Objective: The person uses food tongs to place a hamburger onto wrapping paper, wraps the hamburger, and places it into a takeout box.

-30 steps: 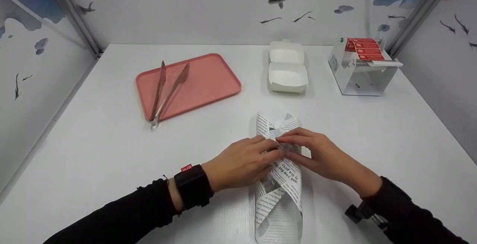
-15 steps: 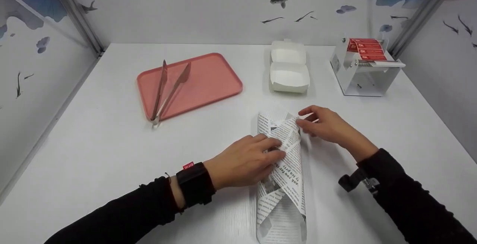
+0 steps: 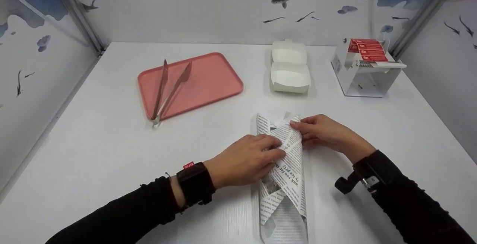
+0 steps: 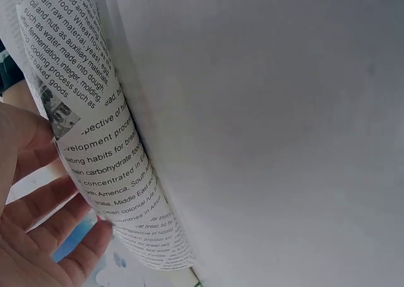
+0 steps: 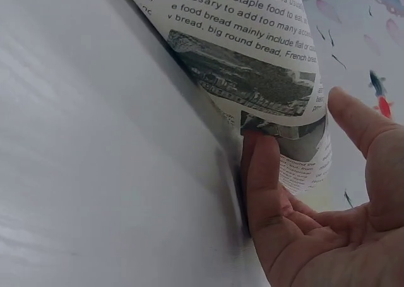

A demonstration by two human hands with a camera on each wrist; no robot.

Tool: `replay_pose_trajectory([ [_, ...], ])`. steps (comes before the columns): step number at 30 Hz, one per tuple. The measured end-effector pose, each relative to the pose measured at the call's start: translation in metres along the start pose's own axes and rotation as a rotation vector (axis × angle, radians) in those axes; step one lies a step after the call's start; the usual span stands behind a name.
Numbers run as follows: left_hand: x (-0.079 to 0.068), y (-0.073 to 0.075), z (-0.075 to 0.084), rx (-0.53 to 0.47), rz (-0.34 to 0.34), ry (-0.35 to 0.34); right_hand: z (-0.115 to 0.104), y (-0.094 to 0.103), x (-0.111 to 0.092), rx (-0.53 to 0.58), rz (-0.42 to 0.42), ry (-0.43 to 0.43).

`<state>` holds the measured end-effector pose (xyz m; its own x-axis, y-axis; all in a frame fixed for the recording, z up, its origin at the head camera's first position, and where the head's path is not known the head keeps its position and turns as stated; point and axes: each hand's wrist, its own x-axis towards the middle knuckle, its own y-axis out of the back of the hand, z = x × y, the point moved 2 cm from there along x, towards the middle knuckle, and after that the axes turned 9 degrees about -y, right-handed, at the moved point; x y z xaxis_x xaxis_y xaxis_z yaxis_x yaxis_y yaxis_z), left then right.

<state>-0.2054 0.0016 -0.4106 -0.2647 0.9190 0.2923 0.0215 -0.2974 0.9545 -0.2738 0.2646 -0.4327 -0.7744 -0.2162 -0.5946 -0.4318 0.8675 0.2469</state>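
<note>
Newsprint wrap [image 3: 288, 177] apparently being folded
Pressed by loose-fingered left hand [image 3: 248, 160], edge pinched by right hand [image 3: 326, 134]; creasing seems needed.

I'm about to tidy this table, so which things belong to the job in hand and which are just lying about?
In the job:
printed paper
left hand and right hand, both touching it

Apparently just lying about, untouched:
pink tray
metal tongs, lying across the tray
open white box
label dispenser
</note>
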Motion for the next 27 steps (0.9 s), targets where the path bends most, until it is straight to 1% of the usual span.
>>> replay_pose_trajectory([
  [2, -0.001, -0.001, -0.001, 0.005, 0.012, -0.008, -0.001, -0.002, 0.0, -0.004, -0.017, 0.004],
  [6, -0.004, -0.002, -0.002, 0.006, 0.037, -0.027, -0.004, -0.006, 0.0, -0.014, -0.016, 0.021],
  [11, -0.005, -0.002, -0.002, 0.014, 0.07, -0.045, -0.009, -0.01, 0.002, 0.064, -0.022, 0.038],
  [14, -0.005, -0.003, -0.003, 0.016, 0.075, -0.045, -0.01, -0.012, 0.008, 0.118, -0.026, 0.038],
  [16, -0.005, -0.003, -0.003, 0.015, 0.073, -0.045, -0.012, -0.014, 0.014, 0.131, -0.012, 0.038],
  [19, -0.005, -0.003, -0.003, 0.011, 0.067, -0.044, -0.016, -0.015, 0.025, 0.135, 0.048, 0.017],
  [22, -0.004, -0.002, -0.003, -0.002, 0.062, -0.043, -0.024, -0.013, 0.037, 0.098, 0.133, -0.02],
  [24, -0.004, -0.002, -0.002, -0.018, 0.056, -0.044, -0.03, -0.01, 0.044, 0.044, 0.195, -0.03],
  [27, -0.002, -0.002, -0.001, -0.034, 0.044, -0.049, -0.037, -0.005, 0.05, -0.068, 0.264, -0.006],
])
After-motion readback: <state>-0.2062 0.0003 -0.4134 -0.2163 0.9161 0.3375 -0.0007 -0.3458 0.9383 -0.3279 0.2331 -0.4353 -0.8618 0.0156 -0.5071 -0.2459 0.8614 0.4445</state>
